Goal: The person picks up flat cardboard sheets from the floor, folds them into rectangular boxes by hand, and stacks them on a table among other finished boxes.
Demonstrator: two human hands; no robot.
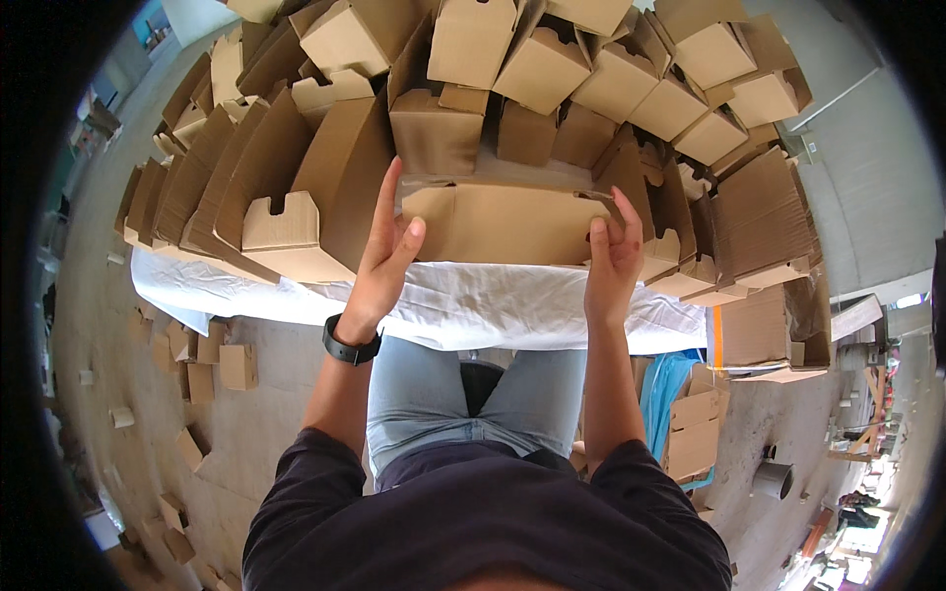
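Between my hands is a long, low brown cardboard piece, with its broad face toward me and notched, folded corners at both ends. It looks like a partly folded carton. My left hand holds its left end, thumb on the front face and index finger stretched up past the edge. At the right end my right hand grips with the thumb in front and the fingers curled round the side. The fingers' undersides are hidden. Just beyond it, a cardboard box stands among the others.
A white cloth covers the table's near edge. Open cardboard boxes crowd the left, and more boxes are piled at the far right. Loose boxes lie on the floor at left. A blue plastic bag hangs beside a carton at right.
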